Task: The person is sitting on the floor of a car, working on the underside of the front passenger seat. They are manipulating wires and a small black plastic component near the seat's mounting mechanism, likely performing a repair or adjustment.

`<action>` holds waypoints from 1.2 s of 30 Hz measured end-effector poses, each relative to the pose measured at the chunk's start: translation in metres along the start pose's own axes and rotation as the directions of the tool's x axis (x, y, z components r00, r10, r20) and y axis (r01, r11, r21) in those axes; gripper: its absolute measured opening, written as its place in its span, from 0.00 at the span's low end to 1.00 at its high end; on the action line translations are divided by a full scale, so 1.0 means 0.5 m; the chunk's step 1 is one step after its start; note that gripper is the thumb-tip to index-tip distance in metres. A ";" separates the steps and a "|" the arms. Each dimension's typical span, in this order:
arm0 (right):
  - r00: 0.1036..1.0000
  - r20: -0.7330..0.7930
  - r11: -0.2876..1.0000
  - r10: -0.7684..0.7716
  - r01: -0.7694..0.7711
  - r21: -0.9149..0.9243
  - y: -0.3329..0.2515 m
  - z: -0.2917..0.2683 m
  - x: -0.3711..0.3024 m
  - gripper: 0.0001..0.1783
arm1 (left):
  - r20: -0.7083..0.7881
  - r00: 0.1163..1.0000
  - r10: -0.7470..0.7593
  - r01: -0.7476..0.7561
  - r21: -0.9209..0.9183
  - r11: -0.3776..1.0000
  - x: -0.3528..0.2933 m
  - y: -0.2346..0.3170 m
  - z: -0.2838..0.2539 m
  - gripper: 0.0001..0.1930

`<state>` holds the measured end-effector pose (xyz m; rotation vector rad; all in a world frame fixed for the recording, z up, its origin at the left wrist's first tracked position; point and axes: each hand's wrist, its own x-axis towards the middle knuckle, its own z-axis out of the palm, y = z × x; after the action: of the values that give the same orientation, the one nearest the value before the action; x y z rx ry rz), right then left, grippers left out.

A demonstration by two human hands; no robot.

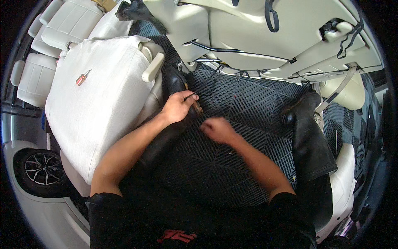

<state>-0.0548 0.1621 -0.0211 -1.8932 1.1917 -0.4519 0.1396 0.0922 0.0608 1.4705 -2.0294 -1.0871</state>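
Observation:
My left hand (pixel 179 107) is closed in a pinch on a thin dark piece (pixel 190 96), too small to make out further. It is above my black left shoe (pixel 175 81), beside a worn brownish edge (pixel 199 110). To its right, lower down, my right hand (pixel 217 130) is smeared by motion. Its fingers look curled, but whether anything is in them is hidden. Ahead of both hands stands a large cream panel (pixel 248 33) with a black cable (pixel 240 51) and small dark wire ends along its lower edge.
At left, a seat under a white cover (pixel 99 108) bears a red-handled screwdriver (pixel 83 77). Cream car seats (pixel 72 25) stand behind it. Dark ribbed floor tiles (pixel 248 97) lie below. My right shoe (pixel 304 106) is near a belt strap (pixel 340 89). A car wheel (pixel 43 167) shows lower left.

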 end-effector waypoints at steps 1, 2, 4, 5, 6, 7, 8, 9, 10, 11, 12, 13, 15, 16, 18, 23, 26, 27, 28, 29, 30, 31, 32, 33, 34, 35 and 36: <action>0.982 -0.187 0.988 0.003 0.027 0.155 0.037 -0.010 0.009 0.12 | 0.021 1.000 -0.017 0.016 0.030 0.999 0.001 0.005 -0.003 0.14; 0.870 -0.493 0.957 -0.015 0.154 0.244 0.090 -0.018 0.024 0.06 | 0.048 0.998 -0.029 0.026 0.057 0.998 0.005 0.018 -0.006 0.13; 0.675 -0.656 0.757 0.339 0.217 0.616 0.209 -0.082 0.053 0.13 | 0.080 0.997 -0.020 0.013 0.086 0.996 0.016 0.029 0.005 0.13; 0.524 -0.680 0.634 0.513 0.303 0.711 0.204 -0.118 0.076 0.15 | 0.071 0.997 -0.027 0.019 0.105 0.994 0.008 0.015 0.001 0.13; 0.437 -0.713 0.659 0.549 0.298 0.690 0.212 -0.157 0.087 0.17 | 0.071 0.997 -0.017 0.008 0.121 0.993 0.007 0.010 0.002 0.13; 0.339 -0.741 0.685 0.579 0.292 0.668 0.220 -0.191 0.098 0.19 | 0.075 0.997 -0.027 0.018 0.118 0.993 0.008 0.008 0.003 0.13; 0.263 -0.802 0.730 0.536 0.332 0.597 0.224 -0.211 0.111 0.20 | 0.084 0.996 -0.037 0.028 0.113 0.993 0.006 0.005 0.006 0.13; 0.187 -0.853 0.771 0.487 0.366 0.521 0.219 -0.223 0.121 0.21 | 0.089 0.995 -0.050 0.041 0.109 0.993 0.003 0.004 0.007 0.14; 0.161 -0.870 0.827 0.467 0.270 0.494 0.205 -0.229 0.127 0.25 | 0.079 0.996 -0.050 0.040 0.117 0.992 -0.001 0.002 0.005 0.14; 0.178 -0.851 0.820 0.493 0.232 0.524 0.206 -0.228 0.138 0.24 | 0.069 0.996 -0.048 0.039 0.126 0.991 -0.004 -0.001 0.002 0.14; 0.175 -0.839 0.819 0.516 0.188 0.542 0.233 -0.236 0.140 0.24 | 0.072 0.997 -0.030 0.021 0.126 0.992 0.001 0.006 0.009 0.14; 0.175 -0.825 0.814 0.538 0.147 0.562 0.257 -0.237 0.141 0.24 | 0.085 0.996 -0.027 0.018 0.112 0.994 0.005 0.008 0.013 0.14; 0.148 -0.858 0.860 0.492 0.071 0.506 0.271 -0.228 0.141 0.22 | 0.099 0.994 -0.039 0.030 0.092 0.995 0.005 0.010 0.014 0.14; 0.148 -0.883 0.887 0.446 0.062 0.458 0.261 -0.220 0.143 0.21 | 0.098 0.994 -0.049 0.039 0.100 0.994 0.003 0.009 0.009 0.14; 0.177 -0.921 0.938 0.346 -0.052 0.342 0.246 -0.214 0.131 0.15 | 0.099 0.993 -0.070 0.059 0.112 0.992 0.000 0.005 0.004 0.15; 0.451 -0.871 0.959 -0.195 -0.098 -0.266 0.256 -0.237 0.069 0.06 | 0.106 0.994 -0.031 0.022 0.084 0.996 0.002 -0.002 0.010 0.15; 0.714 -0.567 0.866 -0.412 0.113 -0.487 0.234 -0.196 0.040 0.08 | 0.113 0.993 -0.033 0.022 0.099 0.995 0.006 -0.002 0.016 0.14; 0.804 -0.475 0.877 -0.357 0.114 -0.466 0.217 -0.171 0.027 0.08 | 0.120 0.992 -0.048 0.035 0.109 0.993 0.002 -0.001 0.019 0.14; 0.910 -0.314 0.891 -0.272 0.115 -0.440 0.218 -0.150 0.015 0.08 | 0.121 0.992 -0.040 0.028 0.100 0.995 0.004 0.000 0.021 0.14; 0.899 -0.236 0.813 -0.369 0.189 -0.550 0.218 -0.121 -0.006 0.09 | 0.122 0.992 -0.031 0.020 0.091 0.996 0.006 0.001 0.023 0.14; 0.919 -0.198 0.814 -0.340 0.182 -0.551 0.193 -0.095 -0.018 0.10 | 0.116 0.993 -0.032 0.022 0.088 0.996 0.002 -0.003 0.019 0.14; 0.939 -0.160 0.815 -0.306 0.171 -0.553 0.162 -0.085 -0.025 0.11 | 0.115 0.993 -0.037 0.024 0.109 0.994 0.001 -0.002 0.017 0.14; 0.980 -0.114 0.808 -0.162 0.065 -0.586 0.137 -0.084 -0.018 0.13 | 0.113 0.993 -0.042 0.027 0.130 0.991 0.000 -0.001 0.014 0.15; 0.997 -0.074 0.780 -0.011 -0.038 -0.625 0.104 -0.093 -0.013 0.15 | 0.111 0.993 -0.045 0.028 0.149 0.989 -0.001 0.003 0.011 0.15; 0.989 -0.044 0.733 0.144 -0.137 -0.666 0.070 -0.109 -0.008 0.18 | 0.111 0.993 -0.037 0.019 0.157 0.987 0.000 0.011 0.008 0.15; 0.939 -0.078 0.687 0.334 -0.299 -0.663 0.030 -0.147 0.016 0.24 | 0.108 0.994 -0.034 0.016 0.168 0.986 -0.002 0.019 0.005 0.15; 0.922 -0.198 0.717 0.332 -0.384 -0.583 0.030 -0.177 0.032 0.25 | 0.107 0.994 -0.030 0.011 0.177 0.984 -0.007 0.024 0.004 0.15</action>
<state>-0.1148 0.1049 0.0169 -2.0983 1.8874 0.1069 0.1324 0.0977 0.0693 1.5508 -2.2419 -1.0391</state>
